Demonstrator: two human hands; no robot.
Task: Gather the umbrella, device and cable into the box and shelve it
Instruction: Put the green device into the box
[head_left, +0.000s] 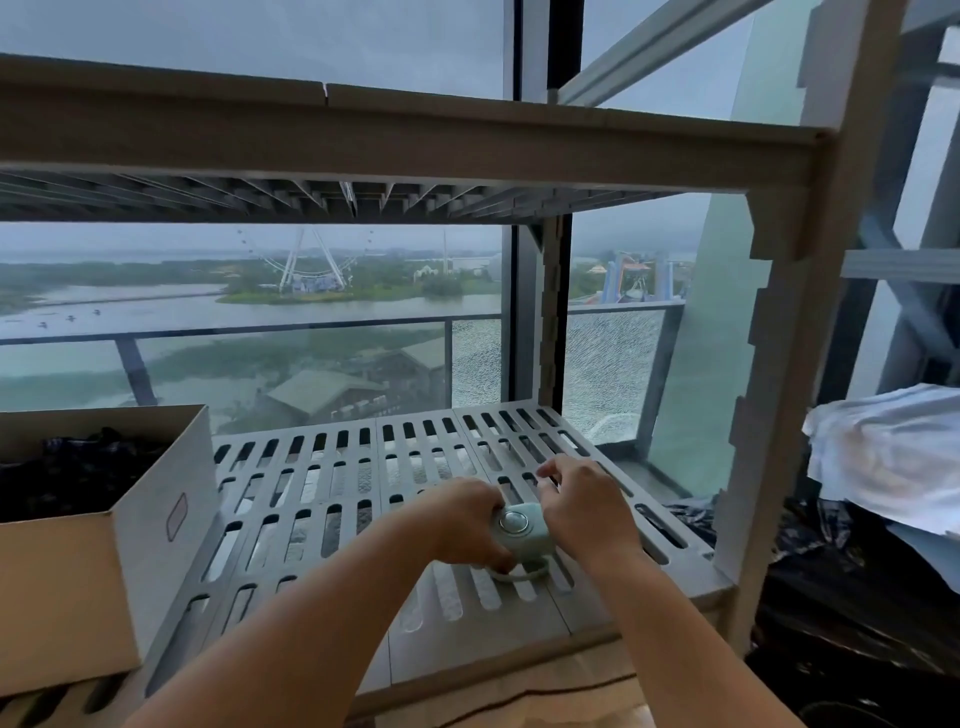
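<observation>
A small pale green device (521, 535) with a round silver button sits on the slotted shelf (363, 467). My left hand (467, 522) grips its left side. My right hand (584, 506) touches its right side, fingers curled and spread above it. A pale cable loop (519, 574) hangs under the device on the shelf. An open cardboard box (98, 561) stands at the shelf's left end; dark fabric (78, 467), possibly the umbrella, lies inside it.
The rack's upper shelf (389, 140) runs overhead and a post (779, 364) rises at the right. White cloth (883, 452) and black plastic (841, 597) lie to the right. Behind the rack is a large window.
</observation>
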